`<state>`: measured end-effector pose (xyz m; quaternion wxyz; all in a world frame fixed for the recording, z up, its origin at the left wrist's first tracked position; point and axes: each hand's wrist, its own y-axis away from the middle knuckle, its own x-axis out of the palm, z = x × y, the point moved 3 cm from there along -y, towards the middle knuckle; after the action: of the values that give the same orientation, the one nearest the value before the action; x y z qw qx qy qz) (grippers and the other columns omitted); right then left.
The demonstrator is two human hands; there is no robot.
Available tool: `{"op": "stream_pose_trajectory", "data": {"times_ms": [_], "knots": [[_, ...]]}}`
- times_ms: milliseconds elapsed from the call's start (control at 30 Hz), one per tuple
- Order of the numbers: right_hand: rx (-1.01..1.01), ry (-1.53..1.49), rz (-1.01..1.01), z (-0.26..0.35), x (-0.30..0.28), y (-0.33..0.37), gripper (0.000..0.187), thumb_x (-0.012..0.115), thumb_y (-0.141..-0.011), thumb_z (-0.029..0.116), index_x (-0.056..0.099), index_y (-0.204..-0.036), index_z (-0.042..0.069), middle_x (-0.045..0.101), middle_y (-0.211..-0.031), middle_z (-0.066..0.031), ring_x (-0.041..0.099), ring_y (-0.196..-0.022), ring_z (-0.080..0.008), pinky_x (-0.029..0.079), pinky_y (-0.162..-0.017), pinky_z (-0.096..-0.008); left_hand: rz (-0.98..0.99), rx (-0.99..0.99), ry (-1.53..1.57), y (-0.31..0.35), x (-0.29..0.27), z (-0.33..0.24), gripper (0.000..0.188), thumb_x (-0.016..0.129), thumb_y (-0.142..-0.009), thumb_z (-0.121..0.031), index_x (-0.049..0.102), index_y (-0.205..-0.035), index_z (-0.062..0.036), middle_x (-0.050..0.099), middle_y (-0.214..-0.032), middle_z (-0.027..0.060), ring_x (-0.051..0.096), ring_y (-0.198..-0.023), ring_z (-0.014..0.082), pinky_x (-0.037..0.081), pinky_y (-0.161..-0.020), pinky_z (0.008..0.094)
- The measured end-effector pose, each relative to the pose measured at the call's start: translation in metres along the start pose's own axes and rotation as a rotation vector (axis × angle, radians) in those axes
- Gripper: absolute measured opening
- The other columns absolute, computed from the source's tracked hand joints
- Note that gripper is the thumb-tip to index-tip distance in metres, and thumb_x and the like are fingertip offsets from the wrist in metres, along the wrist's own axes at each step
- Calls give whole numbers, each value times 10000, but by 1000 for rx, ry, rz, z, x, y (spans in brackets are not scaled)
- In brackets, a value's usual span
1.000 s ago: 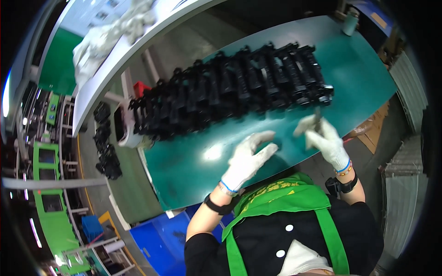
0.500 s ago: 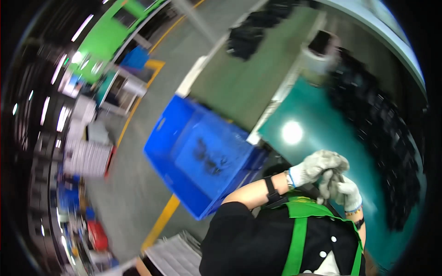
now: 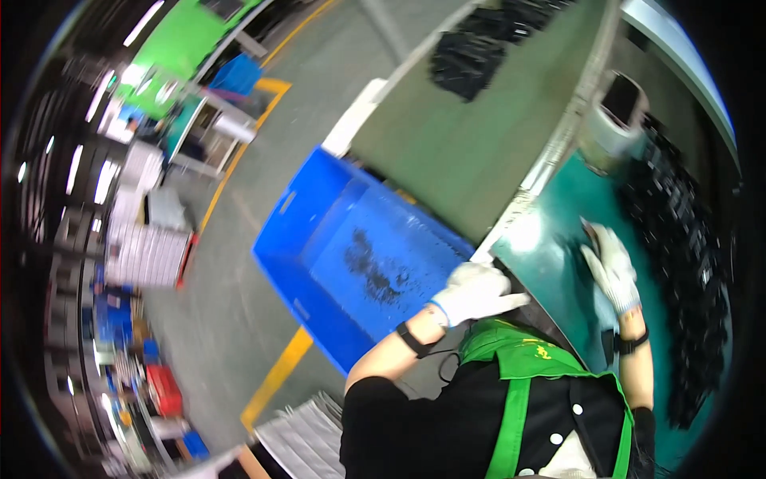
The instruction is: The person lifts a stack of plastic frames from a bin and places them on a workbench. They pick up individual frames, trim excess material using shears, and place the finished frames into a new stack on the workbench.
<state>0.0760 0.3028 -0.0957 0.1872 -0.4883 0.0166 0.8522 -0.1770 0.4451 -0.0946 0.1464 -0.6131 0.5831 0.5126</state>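
My left hand (image 3: 479, 294), in a white work glove, hovers at the bin's right edge, close to the corner of the green table. One finger stretches to the right, the others are bent, and no object shows in it. Over the green tabletop (image 3: 558, 239) reaches my right hand (image 3: 611, 270), also gloved, with fingers apart and nothing visible in them. To its right lies a long pile of shiny black parts (image 3: 678, 263). Left of my left hand stands a large blue bin (image 3: 299, 215) with dark specks on its floor.
A green conveyor belt (image 3: 487, 152) runs away beyond the bin, with black parts (image 3: 467, 64) at its far end. A white container (image 3: 610, 128) with a dark opening stands at the table's far end. Grey stacked sheets (image 3: 303, 443) lie at the lower left.
My hands were together in front of me and have parted. The left moved left toward the bin, while the right moved forward over the table. The whole view has shifted slightly.
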Motion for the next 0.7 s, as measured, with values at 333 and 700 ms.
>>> {"op": "stream_pose_trajectory", "data": {"times_ms": [333, 700], "knots": [[198, 342, -118, -52, 46, -32, 274, 714, -913, 196, 655, -1180, 176, 622, -945, -123, 622, -905, -353, 513, -780, -479, -528, -34, -282, -118, -146, 143, 463, 684, -891, -467, 750, -1114, -67, 735, -1172, 146, 662, -1140, 342, 525, -958, 487], [169, 186, -170, -49, 36, -35, 335, 751, -841, 218, 670, -1164, 186, 635, -882, -91, 631, -825, -360, 512, -754, -479, -546, -75, -801, -312, -246, 195, 646, 653, -907, -481, 608, -1369, -32, 641, -1374, 164, 579, -1267, 325, 340, -1151, 578]]}}
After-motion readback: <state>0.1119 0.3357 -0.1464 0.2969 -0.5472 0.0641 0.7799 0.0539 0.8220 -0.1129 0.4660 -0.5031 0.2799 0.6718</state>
